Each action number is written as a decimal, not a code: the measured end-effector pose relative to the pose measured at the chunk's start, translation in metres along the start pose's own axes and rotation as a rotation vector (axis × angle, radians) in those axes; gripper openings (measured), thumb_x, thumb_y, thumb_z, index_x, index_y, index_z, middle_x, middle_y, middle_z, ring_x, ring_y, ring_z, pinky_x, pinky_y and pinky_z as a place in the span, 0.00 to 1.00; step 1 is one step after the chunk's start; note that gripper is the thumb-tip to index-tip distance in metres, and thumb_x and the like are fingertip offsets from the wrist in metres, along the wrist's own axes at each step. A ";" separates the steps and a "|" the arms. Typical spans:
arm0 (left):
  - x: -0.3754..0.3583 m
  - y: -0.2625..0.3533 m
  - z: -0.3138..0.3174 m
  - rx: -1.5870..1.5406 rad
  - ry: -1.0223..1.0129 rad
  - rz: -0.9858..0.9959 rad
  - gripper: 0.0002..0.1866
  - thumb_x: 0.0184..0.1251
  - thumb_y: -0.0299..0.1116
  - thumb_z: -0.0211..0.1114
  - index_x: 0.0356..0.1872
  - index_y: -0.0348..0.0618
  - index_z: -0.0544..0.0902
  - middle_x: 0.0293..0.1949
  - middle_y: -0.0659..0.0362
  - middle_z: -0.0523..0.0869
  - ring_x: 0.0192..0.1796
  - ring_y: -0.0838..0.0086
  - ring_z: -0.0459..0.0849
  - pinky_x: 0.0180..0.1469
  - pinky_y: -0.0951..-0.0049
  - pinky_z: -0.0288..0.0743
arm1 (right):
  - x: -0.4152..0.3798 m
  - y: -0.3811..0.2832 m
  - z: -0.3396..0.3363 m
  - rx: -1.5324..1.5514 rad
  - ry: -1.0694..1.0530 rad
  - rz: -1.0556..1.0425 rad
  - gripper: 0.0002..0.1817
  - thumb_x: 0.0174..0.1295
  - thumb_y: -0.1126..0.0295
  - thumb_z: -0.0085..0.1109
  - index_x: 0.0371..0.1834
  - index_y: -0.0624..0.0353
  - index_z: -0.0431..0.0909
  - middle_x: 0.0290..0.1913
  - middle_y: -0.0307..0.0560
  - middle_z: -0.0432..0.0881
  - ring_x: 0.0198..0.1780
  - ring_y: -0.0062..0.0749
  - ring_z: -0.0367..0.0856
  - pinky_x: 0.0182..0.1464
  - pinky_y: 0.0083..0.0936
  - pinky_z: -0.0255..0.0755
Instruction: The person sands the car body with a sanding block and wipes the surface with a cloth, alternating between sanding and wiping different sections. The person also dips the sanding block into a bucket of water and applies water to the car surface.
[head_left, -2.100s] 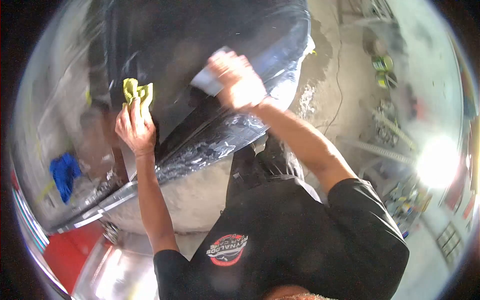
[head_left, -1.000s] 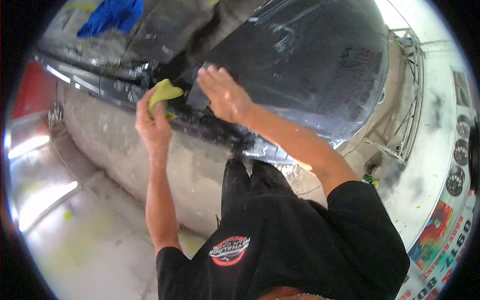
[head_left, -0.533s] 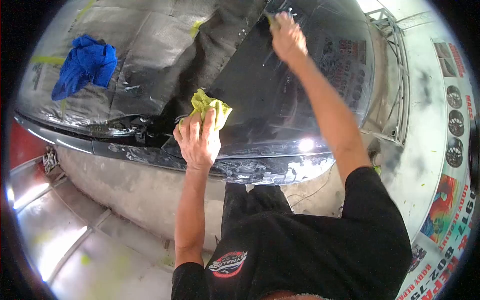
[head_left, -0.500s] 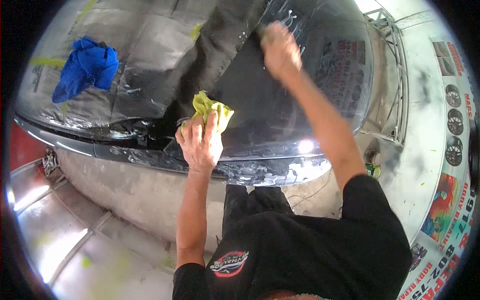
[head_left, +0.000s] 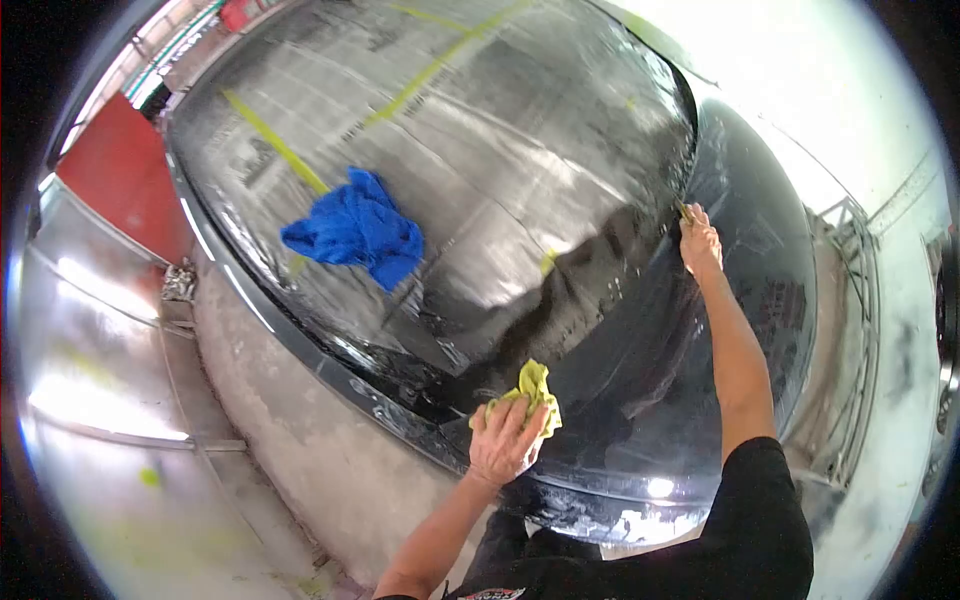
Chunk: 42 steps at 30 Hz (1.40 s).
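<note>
My left hand [head_left: 503, 440] is wrapped round a crumpled yellow-green cloth [head_left: 537, 395], pressed on the dark car panel [head_left: 600, 430] near its front edge. Farther off, at the right, my right hand [head_left: 701, 240] has its fingers closed at the border between the glossy panel and the plastic covering. A small thing shows at its fingertips, too small to name. A blue cloth [head_left: 360, 230] lies bunched on the plastic covering [head_left: 480, 190], away from both hands.
Yellow-green tape [head_left: 275, 140] runs over the covering. A metal frame [head_left: 850, 300] stands beyond the car's right side, near a pale wall. At the left are a red panel [head_left: 130, 185] and shiny metal sheets [head_left: 110, 370].
The view has swung left, showing more of the covering. My right hand has moved from the streaked panel to the covering's edge. My left hand still holds the yellow-green cloth.
</note>
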<state>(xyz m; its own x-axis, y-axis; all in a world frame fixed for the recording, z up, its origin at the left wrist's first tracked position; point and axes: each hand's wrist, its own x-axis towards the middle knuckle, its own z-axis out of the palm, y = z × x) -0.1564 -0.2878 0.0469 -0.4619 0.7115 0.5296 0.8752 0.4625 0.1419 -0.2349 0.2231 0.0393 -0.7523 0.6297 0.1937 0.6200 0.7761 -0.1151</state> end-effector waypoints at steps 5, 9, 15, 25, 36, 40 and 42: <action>0.005 0.005 -0.005 0.014 0.013 -0.005 0.26 0.54 0.38 0.74 0.58 0.56 0.84 0.56 0.60 0.83 0.57 0.63 0.80 0.60 0.51 0.69 | -0.037 -0.028 -0.025 0.172 -0.058 0.086 0.29 0.82 0.55 0.40 0.79 0.60 0.65 0.82 0.58 0.61 0.81 0.52 0.62 0.79 0.45 0.61; 0.005 0.006 -0.004 0.027 -0.006 -0.014 0.27 0.53 0.38 0.75 0.58 0.58 0.84 0.54 0.60 0.84 0.57 0.62 0.81 0.57 0.49 0.70 | -0.102 -0.030 0.011 -0.009 0.009 -0.312 0.28 0.81 0.62 0.43 0.79 0.62 0.64 0.82 0.60 0.61 0.81 0.55 0.60 0.81 0.45 0.56; -0.001 0.005 -0.003 0.045 -0.083 -0.033 0.35 0.53 0.42 0.78 0.67 0.59 0.80 0.60 0.60 0.81 0.61 0.62 0.80 0.60 0.48 0.72 | -0.007 -0.004 -0.040 0.049 -0.099 -0.155 0.24 0.81 0.63 0.43 0.76 0.61 0.67 0.76 0.58 0.70 0.77 0.56 0.67 0.76 0.43 0.65; 0.004 0.003 0.004 0.057 -0.040 -0.035 0.27 0.54 0.38 0.73 0.60 0.58 0.85 0.58 0.57 0.83 0.58 0.61 0.81 0.60 0.49 0.69 | -0.032 -0.009 -0.011 0.102 0.159 -0.254 0.24 0.75 0.66 0.49 0.71 0.63 0.73 0.73 0.58 0.74 0.77 0.49 0.70 0.78 0.40 0.65; 0.003 -0.005 0.013 0.085 -0.064 0.029 0.19 0.71 0.42 0.62 0.59 0.51 0.83 0.57 0.51 0.83 0.56 0.55 0.80 0.60 0.48 0.68 | 0.151 0.047 0.001 -0.026 -0.008 -0.019 0.22 0.78 0.61 0.40 0.64 0.59 0.78 0.67 0.61 0.79 0.65 0.58 0.82 0.66 0.47 0.78; 0.002 -0.005 0.010 0.065 -0.082 0.017 0.20 0.70 0.41 0.62 0.60 0.52 0.82 0.57 0.51 0.83 0.57 0.54 0.79 0.60 0.47 0.68 | 0.144 0.046 0.012 -0.119 -0.081 -0.011 0.21 0.77 0.63 0.42 0.61 0.63 0.80 0.63 0.63 0.81 0.60 0.56 0.85 0.62 0.47 0.81; 0.000 -0.007 0.013 0.077 -0.074 0.026 0.20 0.70 0.43 0.61 0.60 0.52 0.82 0.57 0.51 0.83 0.58 0.54 0.78 0.61 0.46 0.68 | 0.071 0.023 0.001 -0.412 0.113 -0.292 0.19 0.77 0.65 0.44 0.60 0.63 0.81 0.68 0.62 0.78 0.66 0.54 0.81 0.64 0.43 0.80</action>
<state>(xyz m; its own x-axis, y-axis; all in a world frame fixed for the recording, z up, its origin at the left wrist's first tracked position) -0.1643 -0.2842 0.0354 -0.4508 0.7598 0.4685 0.8748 0.4804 0.0626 -0.2744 0.2855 0.0495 -0.8926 0.3635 0.2667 0.4410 0.8272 0.3483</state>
